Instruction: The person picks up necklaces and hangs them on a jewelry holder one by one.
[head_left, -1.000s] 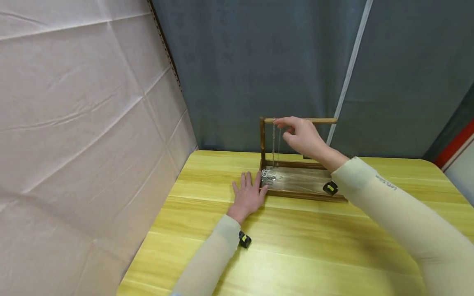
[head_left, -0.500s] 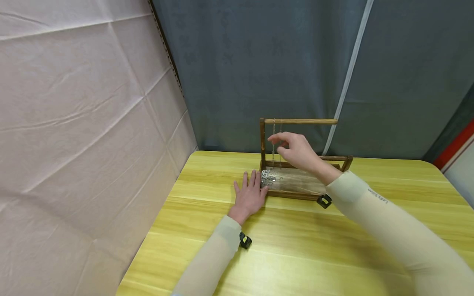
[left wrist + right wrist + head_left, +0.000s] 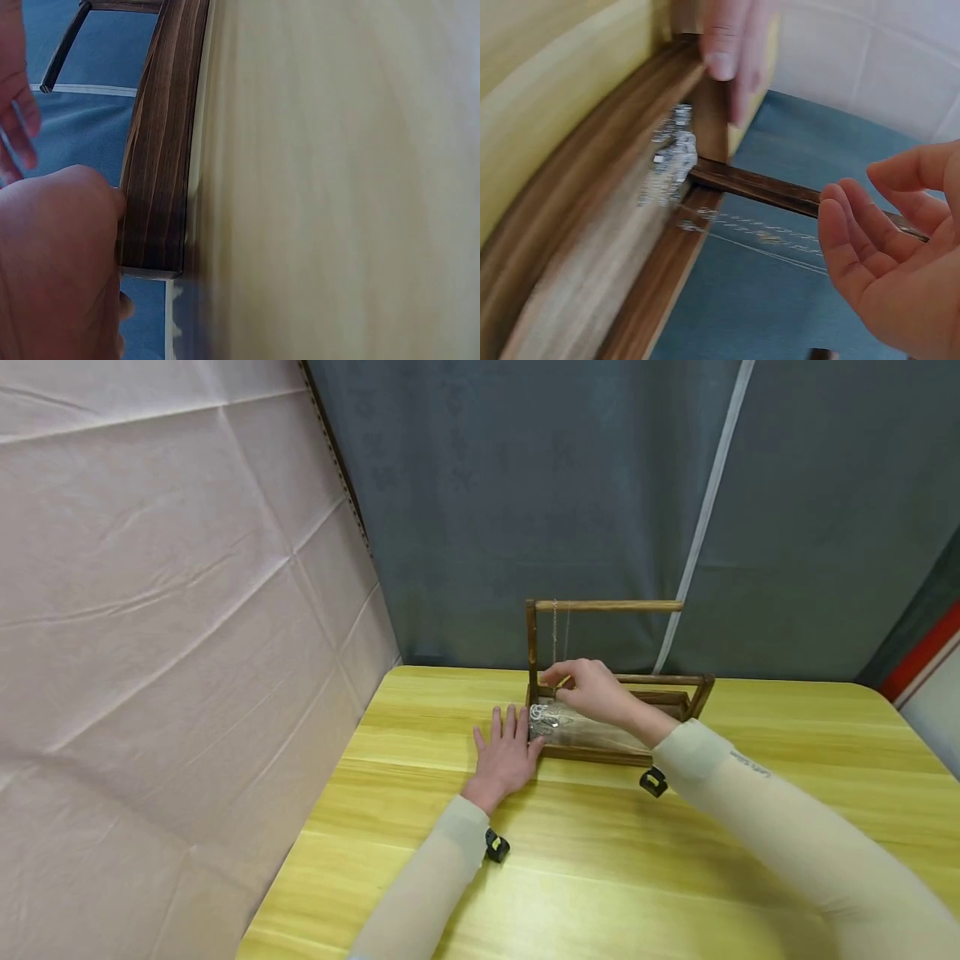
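Table: I saw a yellow wood-grain tabletop (image 3: 600, 868) carrying everything, with grey curtain behind and white sheet to the left.
Stand: dark brown wooden jewellery stand (image 3: 600, 739) with a tray base, one upright post and a round top bar (image 3: 611, 606), sat at the table's far edge.
Left hand: left hand (image 3: 506, 756) lay flat on the table, fingers straight and relaxed, fingertips touching the tray's left end; it held nothing.
Right hand: right hand (image 3: 592, 689) hovered above the tray beside the post, fingers loosely curved and apart in the right wrist view (image 3: 889, 247), nothing between them.
Chain: thin silver necklace chain (image 3: 559, 639) hung from the top bar down toward the tray, just left of the right fingertips and, as far as I could tell, not touched.
Heap: small pile of silver jewellery (image 3: 543, 717) lay in the tray's left corner, between the two hands.
Handling, my judgement: chain very light, limp, snag-prone, fragile; best pinched gently near its lower end with thumb and forefinger.
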